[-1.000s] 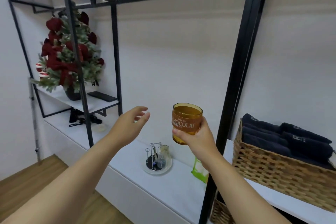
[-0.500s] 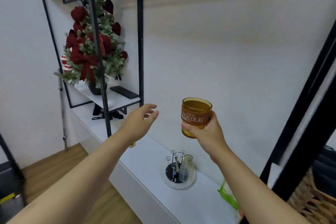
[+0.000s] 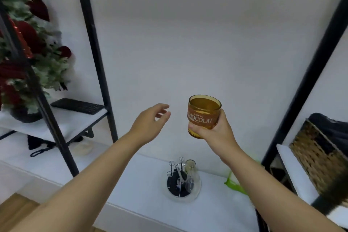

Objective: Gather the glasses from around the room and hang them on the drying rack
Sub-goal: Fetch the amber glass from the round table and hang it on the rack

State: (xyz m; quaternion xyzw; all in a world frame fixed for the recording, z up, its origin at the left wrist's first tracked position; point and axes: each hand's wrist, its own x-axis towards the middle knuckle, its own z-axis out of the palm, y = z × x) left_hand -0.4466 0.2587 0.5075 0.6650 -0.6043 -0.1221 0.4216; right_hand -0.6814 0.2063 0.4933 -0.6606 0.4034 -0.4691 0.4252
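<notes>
Amber glass (image 3: 204,116) is sitting clamped upright in the right hand (image 3: 216,131), needing inverting over a free drying rack (image 3: 181,179) prong, while the left hand (image 3: 150,123) is hovering loosely apart.

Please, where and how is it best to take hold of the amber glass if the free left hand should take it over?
Probably by the upper wall of the amber glass, just under the rim, coming from its left side. The right hand already wraps the lower part and base from the right. The glass is upright with its mouth up; the open left hand is beside it, apart.
</notes>
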